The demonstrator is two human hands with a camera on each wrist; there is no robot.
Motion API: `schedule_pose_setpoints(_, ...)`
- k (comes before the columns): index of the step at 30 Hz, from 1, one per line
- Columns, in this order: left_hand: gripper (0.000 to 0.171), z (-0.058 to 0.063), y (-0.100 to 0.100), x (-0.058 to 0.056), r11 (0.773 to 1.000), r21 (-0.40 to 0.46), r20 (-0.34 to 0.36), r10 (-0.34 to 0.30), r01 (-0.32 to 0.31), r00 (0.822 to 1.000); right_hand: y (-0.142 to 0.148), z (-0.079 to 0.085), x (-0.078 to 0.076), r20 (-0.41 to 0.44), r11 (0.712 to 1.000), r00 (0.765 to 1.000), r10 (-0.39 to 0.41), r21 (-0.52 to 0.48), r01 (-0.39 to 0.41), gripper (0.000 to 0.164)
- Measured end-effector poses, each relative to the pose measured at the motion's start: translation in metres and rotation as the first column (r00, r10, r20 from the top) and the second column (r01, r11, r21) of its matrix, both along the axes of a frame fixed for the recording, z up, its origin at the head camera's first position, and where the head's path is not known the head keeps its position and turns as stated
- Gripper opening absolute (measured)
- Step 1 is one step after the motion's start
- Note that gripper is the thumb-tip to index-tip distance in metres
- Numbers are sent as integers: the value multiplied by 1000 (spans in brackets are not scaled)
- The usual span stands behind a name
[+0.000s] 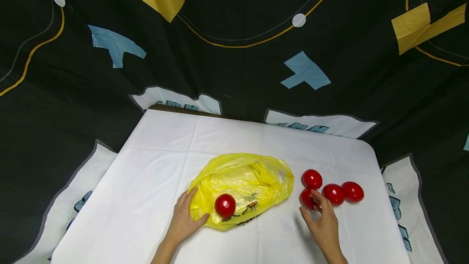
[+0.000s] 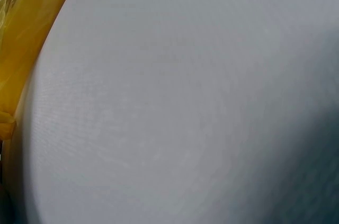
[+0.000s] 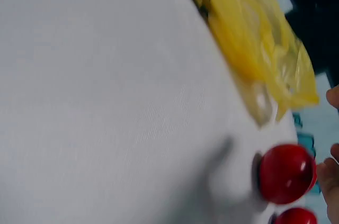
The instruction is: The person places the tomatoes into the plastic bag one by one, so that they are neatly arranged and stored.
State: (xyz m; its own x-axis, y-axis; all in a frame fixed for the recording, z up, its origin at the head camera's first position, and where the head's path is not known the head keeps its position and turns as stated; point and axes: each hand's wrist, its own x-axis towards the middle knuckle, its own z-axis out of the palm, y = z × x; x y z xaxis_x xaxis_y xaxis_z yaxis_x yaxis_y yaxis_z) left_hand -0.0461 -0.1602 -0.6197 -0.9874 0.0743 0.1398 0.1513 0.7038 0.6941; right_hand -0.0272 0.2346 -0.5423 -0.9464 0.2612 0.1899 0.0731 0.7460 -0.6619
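Note:
A yellow plastic bag [image 1: 253,186] lies crumpled on the white-covered table, with one glossy red ball [image 1: 225,205] on its near left part. My left hand [image 1: 184,218] rests against the bag's left end, thumb spread away from the fingers. To the right of the bag, my right hand [image 1: 323,224] reaches over another red ball [image 1: 307,199], partly covering it. In the right wrist view, fingertips [image 3: 326,173] show beside a red ball [image 3: 286,173], the thumb-side digit standing apart from it. Whether they press on it, I cannot tell.
Several red balls cluster at the right: one behind [image 1: 312,179], one beside my right hand [image 1: 333,194], and one farther right [image 1: 353,192]. The white tablecloth [image 1: 154,182] spreads around them. A black patterned cloth [image 1: 234,76] hangs beyond the table's far edge.

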Motion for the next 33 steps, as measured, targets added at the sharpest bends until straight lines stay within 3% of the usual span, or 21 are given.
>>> schedule_pose_setpoints(6, 92, 0, 0, 0, 1000, 2, 5, 0, 0, 1000, 20, -13, 1, 5, 999, 999, -39, 23, 39, 75)
schedule_pose_setpoints(17, 92, -1, 0, 0, 1000, 2, -14, 0, 0, 1000, 21, -35, -3, 191, 995, 976, -102, 24, 99, 88)
schedule_pose_setpoints(26, 93, -1, 0, 1, 1000, -10, -19, -6, 6, 1000, 18, -44, -11, 232, 983, 957, -172, -17, 181, 87)
schedule_pose_setpoints(33, 92, 0, 0, 0, 1000, -4, -17, -7, 6, 1000, 17, -46, -16, 200, 981, 961, -189, -1, 193, 79)
